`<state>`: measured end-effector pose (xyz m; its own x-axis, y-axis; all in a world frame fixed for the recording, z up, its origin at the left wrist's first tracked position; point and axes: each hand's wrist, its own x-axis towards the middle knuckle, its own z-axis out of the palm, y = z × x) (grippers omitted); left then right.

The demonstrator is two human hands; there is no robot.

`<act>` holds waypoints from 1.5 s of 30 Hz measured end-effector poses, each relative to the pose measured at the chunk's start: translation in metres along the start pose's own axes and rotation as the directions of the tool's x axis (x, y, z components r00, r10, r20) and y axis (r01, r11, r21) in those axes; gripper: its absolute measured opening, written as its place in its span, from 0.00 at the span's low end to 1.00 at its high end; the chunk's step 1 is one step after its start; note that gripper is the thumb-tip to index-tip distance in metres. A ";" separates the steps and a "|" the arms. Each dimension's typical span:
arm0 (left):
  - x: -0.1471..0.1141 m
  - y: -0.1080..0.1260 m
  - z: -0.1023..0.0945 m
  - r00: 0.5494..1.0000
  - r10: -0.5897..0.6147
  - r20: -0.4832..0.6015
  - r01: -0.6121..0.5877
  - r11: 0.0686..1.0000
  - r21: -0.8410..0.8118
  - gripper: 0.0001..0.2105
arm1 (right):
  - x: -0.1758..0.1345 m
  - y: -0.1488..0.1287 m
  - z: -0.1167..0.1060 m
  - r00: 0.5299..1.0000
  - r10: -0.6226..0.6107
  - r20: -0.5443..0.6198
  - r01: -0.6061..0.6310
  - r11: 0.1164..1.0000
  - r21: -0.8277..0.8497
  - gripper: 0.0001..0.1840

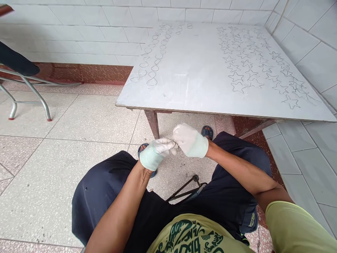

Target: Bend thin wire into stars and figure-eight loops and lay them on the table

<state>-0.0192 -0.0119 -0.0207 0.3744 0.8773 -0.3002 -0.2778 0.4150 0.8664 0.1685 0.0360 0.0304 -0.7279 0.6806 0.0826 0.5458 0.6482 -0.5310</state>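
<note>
My left hand [161, 147], in a white glove with a pale green cuff, is closed in a pinch in front of my lap. Touching its fingertips is my right hand [187, 138], gloved the same way and curled shut. Between and just below the fingers, faint grey curves of a thin wire [181, 153] show; most of it is hidden by the gloves. On the white table [195, 95] ahead lie many star-shaped wire pieces [238, 76] at the right. Figure-eight wire loops [152, 78] run in rows at the left.
The table's front edge lies just beyond my hands, with a reddish-brown leg [152, 123] under it. A dark metal frame [195, 178] stands on the floor between my knees. At the far left are a metal stool [28, 84] and part of another person's dark-clothed leg [17, 60].
</note>
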 end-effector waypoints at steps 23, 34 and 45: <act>0.011 0.019 -0.018 0.974 0.129 0.187 -0.132 0.991 0.005 0.24 | -0.017 0.002 -0.037 0.900 -0.328 -0.288 0.317 0.945 -0.085 0.13; 0.012 0.022 -0.013 0.962 0.118 0.245 -0.161 0.974 0.160 0.29 | 0.001 0.012 -0.024 0.912 -0.408 0.052 0.407 0.875 -0.261 0.15; 0.000 0.018 0.000 0.988 0.133 0.076 -0.136 0.990 0.041 0.26 | -0.005 0.003 -0.014 0.920 -0.360 0.154 0.387 0.775 -0.500 0.08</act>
<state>-0.0240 -0.0043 -0.0046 0.4004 0.9038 -0.1511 -0.2901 0.2814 0.9147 0.1794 0.0395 0.0406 -0.9303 0.3404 0.1368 0.3488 0.9363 0.0420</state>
